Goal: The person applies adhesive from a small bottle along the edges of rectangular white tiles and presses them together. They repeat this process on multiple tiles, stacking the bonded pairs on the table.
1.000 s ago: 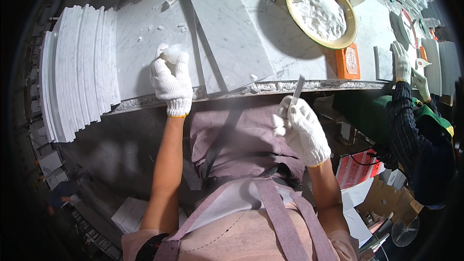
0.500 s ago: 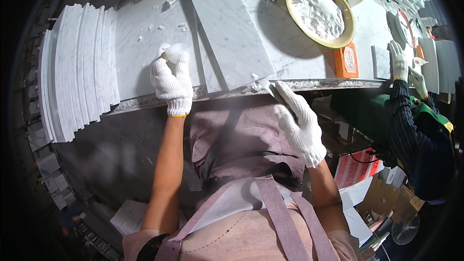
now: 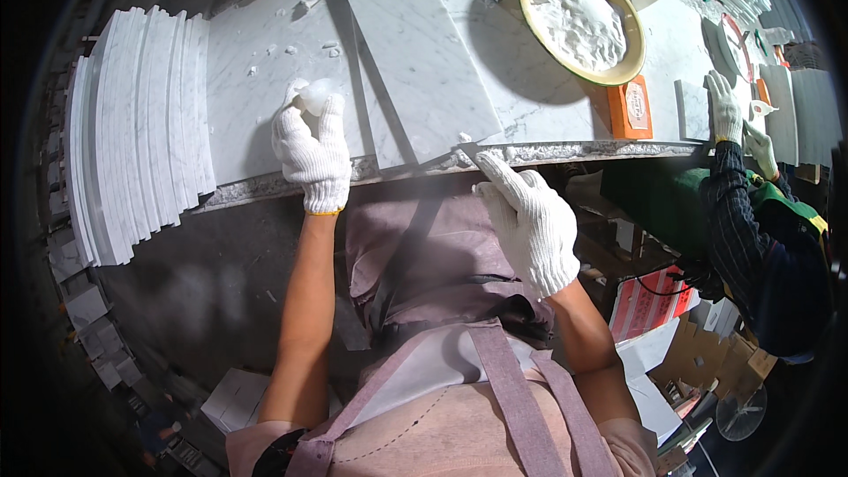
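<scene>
My left hand (image 3: 314,157), in a white knit glove, is closed around a translucent white rounded object (image 3: 321,95) above the bench. Its kind is unclear. A long grey-veined marble slab (image 3: 424,53) lies at a slant between my hands, its near corner reaching the bench edge. My gloved right hand (image 3: 534,234) grips a thin flat blade like a scraper (image 3: 470,153), the handle hidden in the palm. The blade's tip is by that near corner, where a small dab of white paste (image 3: 465,137) sits on the slab.
A yellow-rimmed bowl (image 3: 638,44) of white paste stands at the back right, an orange box (image 3: 630,109) below it. Stacked marble strips (image 3: 146,124) line the left. At far right a co-worker's gloved hand (image 3: 724,108) touches a small slab (image 3: 693,110). White crumbs (image 3: 291,49) lie behind my left hand.
My right hand has shifted left and slightly upward with the blade, which now tilts the other way at the slab's corner. My left hand is nearly still.
</scene>
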{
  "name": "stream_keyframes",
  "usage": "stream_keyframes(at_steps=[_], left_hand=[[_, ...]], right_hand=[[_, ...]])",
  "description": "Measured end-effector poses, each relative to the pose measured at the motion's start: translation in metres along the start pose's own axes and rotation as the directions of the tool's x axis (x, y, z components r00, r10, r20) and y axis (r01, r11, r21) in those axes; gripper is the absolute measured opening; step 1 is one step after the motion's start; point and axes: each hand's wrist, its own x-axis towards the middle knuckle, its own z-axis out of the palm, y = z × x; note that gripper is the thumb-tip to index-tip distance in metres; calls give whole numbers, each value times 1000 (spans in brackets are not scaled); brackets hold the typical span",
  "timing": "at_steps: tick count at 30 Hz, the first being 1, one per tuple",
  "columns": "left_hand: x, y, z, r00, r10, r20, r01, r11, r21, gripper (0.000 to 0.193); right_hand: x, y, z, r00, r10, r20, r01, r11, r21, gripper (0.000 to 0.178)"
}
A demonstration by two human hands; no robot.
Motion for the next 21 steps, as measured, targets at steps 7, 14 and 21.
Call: stream_keyframes(at_steps=[7,14,21], left_hand=[[-1,-1,0,1000,-9,2,9,1000,-1,50],[-1,-3,0,999,-28,28,28,999,18,52],[0,-1,1,1000,7,-23,-7,1000,5,46]], right_hand=[[4,-3,8,993,-16,-115,27,994,103,36],[10,-1,8,983,-50,-177,69,993,99,34],[4,-1,18,988,-63,-141,74,995,68,37]])
